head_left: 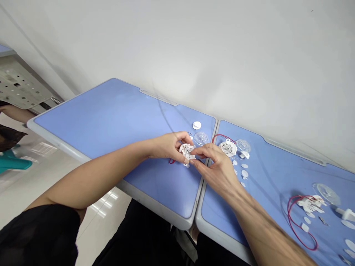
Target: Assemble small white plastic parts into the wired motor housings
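My left hand point(169, 147) and my right hand point(213, 166) meet above the blue table top point(111, 118), both pinching a small white plastic assembly point(186, 151) from either side. Its inner detail is partly hidden by my fingers. A short piece of red wire point(172, 161) shows below my left hand. Close beyond my fingers lie a clear plastic dome point(201, 138) and a white round cap point(196, 125). A similar white round part point(227, 148) with a red wire loop sits just past my right hand.
A second blue table point(277, 184) abuts the first, with a seam between them. It holds a clear dome point(243, 146), small white discs point(244, 173), and a white part with looped red wire point(305, 204). A co-worker's arm point(16, 113) shows at far left.
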`<state>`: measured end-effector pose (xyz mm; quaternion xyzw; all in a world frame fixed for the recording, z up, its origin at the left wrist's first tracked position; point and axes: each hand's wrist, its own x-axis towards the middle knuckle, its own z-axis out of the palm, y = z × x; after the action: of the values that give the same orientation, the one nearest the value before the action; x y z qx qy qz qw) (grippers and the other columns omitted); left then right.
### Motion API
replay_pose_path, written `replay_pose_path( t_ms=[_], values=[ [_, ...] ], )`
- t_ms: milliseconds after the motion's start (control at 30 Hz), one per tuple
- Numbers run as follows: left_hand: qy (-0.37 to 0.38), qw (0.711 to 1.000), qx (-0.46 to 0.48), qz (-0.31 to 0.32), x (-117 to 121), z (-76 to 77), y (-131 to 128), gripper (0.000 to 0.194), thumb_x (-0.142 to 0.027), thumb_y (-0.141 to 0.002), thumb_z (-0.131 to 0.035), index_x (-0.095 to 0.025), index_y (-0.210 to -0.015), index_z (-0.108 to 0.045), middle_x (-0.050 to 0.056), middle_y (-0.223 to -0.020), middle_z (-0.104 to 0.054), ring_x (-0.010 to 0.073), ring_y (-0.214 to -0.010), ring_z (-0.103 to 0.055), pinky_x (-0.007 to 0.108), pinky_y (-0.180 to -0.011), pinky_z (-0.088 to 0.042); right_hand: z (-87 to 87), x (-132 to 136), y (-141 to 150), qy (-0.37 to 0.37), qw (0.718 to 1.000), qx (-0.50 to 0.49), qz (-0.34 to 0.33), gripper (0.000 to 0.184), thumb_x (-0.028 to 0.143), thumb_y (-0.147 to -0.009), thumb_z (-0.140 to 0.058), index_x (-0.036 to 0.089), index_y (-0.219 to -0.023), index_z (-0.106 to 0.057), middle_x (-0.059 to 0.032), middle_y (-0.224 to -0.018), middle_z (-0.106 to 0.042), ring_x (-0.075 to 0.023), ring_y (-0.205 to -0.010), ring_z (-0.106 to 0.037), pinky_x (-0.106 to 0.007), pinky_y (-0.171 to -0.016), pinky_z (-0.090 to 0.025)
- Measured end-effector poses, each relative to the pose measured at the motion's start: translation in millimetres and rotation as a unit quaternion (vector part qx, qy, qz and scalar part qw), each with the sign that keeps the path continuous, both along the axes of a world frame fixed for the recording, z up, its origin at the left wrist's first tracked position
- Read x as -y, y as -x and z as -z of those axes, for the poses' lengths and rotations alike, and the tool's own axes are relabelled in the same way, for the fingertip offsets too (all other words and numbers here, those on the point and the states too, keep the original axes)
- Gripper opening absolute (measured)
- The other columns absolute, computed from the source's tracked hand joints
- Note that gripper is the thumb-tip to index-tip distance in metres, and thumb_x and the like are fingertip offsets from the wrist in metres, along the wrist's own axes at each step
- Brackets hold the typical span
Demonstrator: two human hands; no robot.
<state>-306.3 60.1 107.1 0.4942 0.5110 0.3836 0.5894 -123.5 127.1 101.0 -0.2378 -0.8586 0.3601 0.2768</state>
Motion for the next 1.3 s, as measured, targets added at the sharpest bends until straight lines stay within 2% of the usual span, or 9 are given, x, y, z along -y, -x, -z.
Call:
replay_pose_path(
  t_ms=[133, 233, 300, 400, 500, 600, 1133, 1300],
  values=[
    [-0.005, 1.0, 0.002, 0.0, 0.5, 0.6, 1.0, 0.045, -0.014, -0.064, -0.075, -0.018, -0.097, -0.045, -0.004, -0.076, -0.057, 0.0087, -0.059, -0.056, 0.02, -0.045, -0.044, -14.9, -4.8, -6.6, 0.007, 1.0, 0.022, 0.003, 0.012, 0.02, -0.073, -0.068, 0.024, -0.084, -0.07, -0.0025, -0.08, -0.063, -0.0176, -0.074, -0.059, -0.032, -0.069, -0.049],
    [-0.007, 1.0, 0.002, -0.018, 0.5, -1.3, 4.9, 0.047, -0.014, -0.063, -0.076, -0.019, -0.098, -0.044, -0.002, -0.08, -0.059, 0.0104, -0.062, -0.059, 0.022, -0.048, -0.046, -28.0, -11.9, -15.8, -0.012, 0.998, 0.064, 0.013, 0.006, 0.021, -0.075, -0.064, 0.022, -0.071, -0.068, -0.002, -0.072, -0.063, -0.0154, -0.064, -0.056, -0.028, -0.06, -0.047],
    [-0.012, 0.999, 0.0, -0.036, 0.2, -2.9, 8.9, 0.049, -0.014, -0.062, -0.076, -0.019, -0.098, -0.044, -0.001, -0.081, -0.059, 0.0116, -0.063, -0.06, 0.024, -0.05, -0.048, -29.7, -13.4, -18.5, -0.02, 0.992, 0.123, -0.027, 0.012, 0.018, -0.075, -0.061, 0.022, -0.065, -0.067, -0.0006, -0.065, -0.06, -0.0135, -0.056, -0.053, -0.026, -0.052, -0.042],
    [-0.03, 0.998, -0.008, -0.055, -0.2, -3.7, 14.3, 0.048, -0.015, -0.061, -0.077, -0.019, -0.098, -0.046, -0.002, -0.082, -0.059, 0.0117, -0.065, -0.061, 0.025, -0.053, -0.049, -19.8, -7.2, -13.7, -0.048, 0.977, 0.199, -0.061, 0.015, 0.01, -0.072, -0.059, 0.021, -0.064, -0.066, -0.0004, -0.066, -0.061, -0.0136, -0.057, -0.053, -0.026, -0.053, -0.04],
    [-0.033, 0.998, -0.006, -0.049, -0.4, -3.2, 16.3, 0.048, -0.015, -0.061, -0.078, -0.018, -0.099, -0.047, -0.002, -0.085, -0.058, 0.0109, -0.066, -0.059, 0.025, -0.055, -0.048, -5.9, 2.5, -5.1, -0.077, 0.969, 0.23, -0.037, 0.016, 0.008, -0.072, -0.06, 0.02, -0.077, -0.07, -0.0022, -0.076, -0.064, -0.0156, -0.065, -0.057, -0.028, -0.06, -0.042],
    [-0.03, 0.999, -0.003, -0.04, -0.4, -2.5, 16.0, 0.048, -0.015, -0.062, -0.077, -0.018, -0.099, -0.047, -0.002, -0.086, -0.057, 0.0102, -0.066, -0.058, 0.025, -0.055, -0.048, 0.9, 6.7, -1.4, -0.081, 0.97, 0.227, -0.03, 0.017, 0.009, -0.074, -0.062, 0.02, -0.084, -0.07, -0.0029, -0.08, -0.065, -0.0162, -0.068, -0.059, -0.028, -0.062, -0.043],
    [-0.027, 0.999, -0.004, -0.042, -0.9, -2.6, 14.1, 0.046, -0.014, -0.062, -0.076, -0.018, -0.098, -0.047, -0.002, -0.083, -0.059, 0.0101, -0.062, -0.058, 0.025, -0.053, -0.047, 6.4, 5.9, 0.8, -0.078, 0.979, 0.184, -0.045, 0.017, 0.008, -0.075, -0.06, 0.022, -0.074, -0.069, -0.0013, -0.081, -0.065, -0.0136, -0.065, -0.056, -0.025, -0.058, -0.04],
    [-0.025, 0.999, -0.004, -0.043, -1.5, -1.7, 14.4, 0.046, -0.014, -0.062, -0.077, -0.018, -0.098, -0.047, -0.002, -0.083, -0.059, 0.0097, -0.061, -0.058, 0.024, -0.052, -0.047, 6.0, 5.2, 0.3, -0.069, 0.98, 0.181, -0.05, 0.019, 0.006, -0.076, -0.057, 0.021, -0.072, -0.068, -0.0017, -0.079, -0.066, -0.0155, -0.07, -0.059, -0.027, -0.062, -0.042]
  ],
)
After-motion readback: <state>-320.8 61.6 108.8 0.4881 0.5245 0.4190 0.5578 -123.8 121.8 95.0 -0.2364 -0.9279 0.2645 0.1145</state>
